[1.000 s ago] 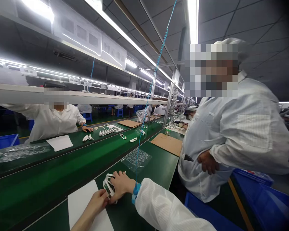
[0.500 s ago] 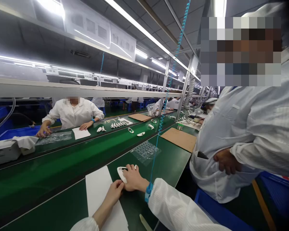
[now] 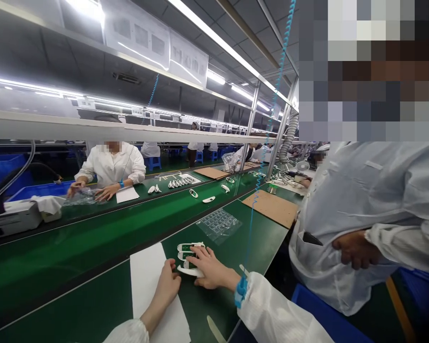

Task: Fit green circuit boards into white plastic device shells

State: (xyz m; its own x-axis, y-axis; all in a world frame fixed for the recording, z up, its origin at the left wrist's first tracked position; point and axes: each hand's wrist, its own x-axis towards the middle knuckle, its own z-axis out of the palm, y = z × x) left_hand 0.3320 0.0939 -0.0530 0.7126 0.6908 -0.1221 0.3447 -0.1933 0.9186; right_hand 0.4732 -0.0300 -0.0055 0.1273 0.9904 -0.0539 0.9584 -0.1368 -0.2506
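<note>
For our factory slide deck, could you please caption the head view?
Right hand touches white casings on a green bench; left hand sits beside them, over white paper.

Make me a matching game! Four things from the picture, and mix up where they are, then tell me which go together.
Things:
1. White oval casings with green insides
2. Plain white paper sheet
3. Large, flat brown board
4. Bright blue wrist strap

Places:
A. Partly hidden by the left hand
B. Around the wrist of the right hand
C. Partly covered by the right hand's fingers
D. Beside the standing co-worker in white

Pairs: 1-C, 2-A, 3-D, 4-B
</note>
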